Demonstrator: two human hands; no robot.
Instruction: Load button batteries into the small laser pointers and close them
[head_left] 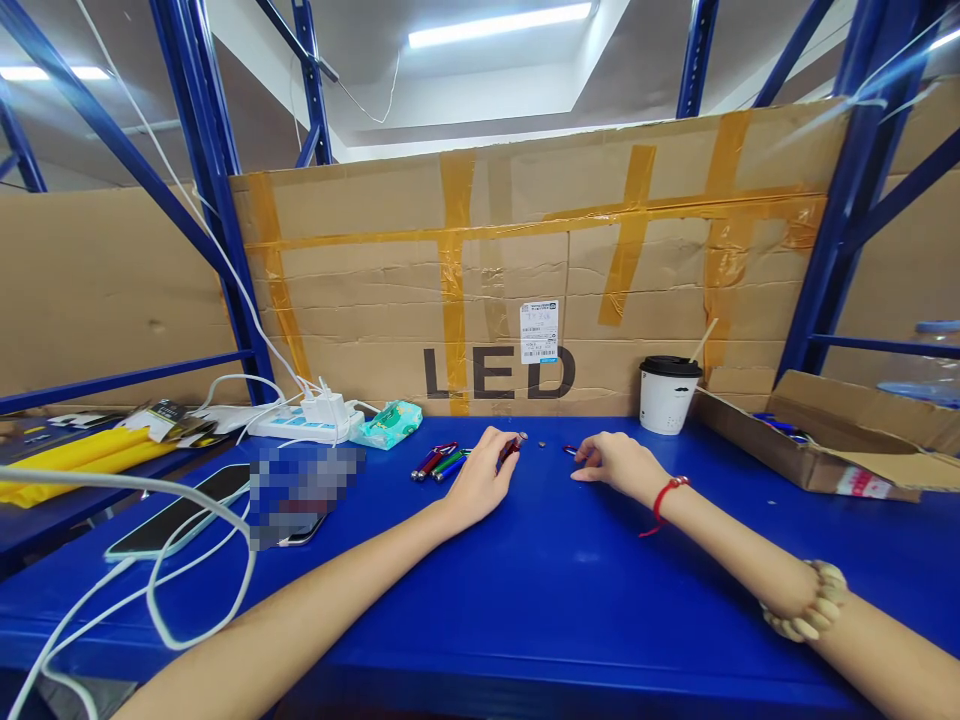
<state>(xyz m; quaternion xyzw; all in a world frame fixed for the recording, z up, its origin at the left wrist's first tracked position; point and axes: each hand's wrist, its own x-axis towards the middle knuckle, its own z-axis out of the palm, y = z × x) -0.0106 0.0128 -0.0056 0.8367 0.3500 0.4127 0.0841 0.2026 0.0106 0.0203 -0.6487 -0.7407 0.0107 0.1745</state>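
My left hand (482, 480) has its fingers closed around a small dark red object (509, 449) with a shiny round end, near the middle of the blue table (555, 590). Just left of it lie several metallic pens or small cylinders (439, 461) in red, green and blue. My right hand (616, 467), with a red string at the wrist, hovers over or rests on the table with thumb and fingers apart. A small red and blue piece (571, 451) lies by its fingertips. Between the hands is a tiny round piece (541, 445).
A lidded paper cup (666, 400) and an open cardboard box (810, 450) stand at the right. At the left are a phone (176, 512), a power strip (300, 424), a green packet (388, 425) and looping white cables (247, 585). Cardboard (360, 300) closes off the back.
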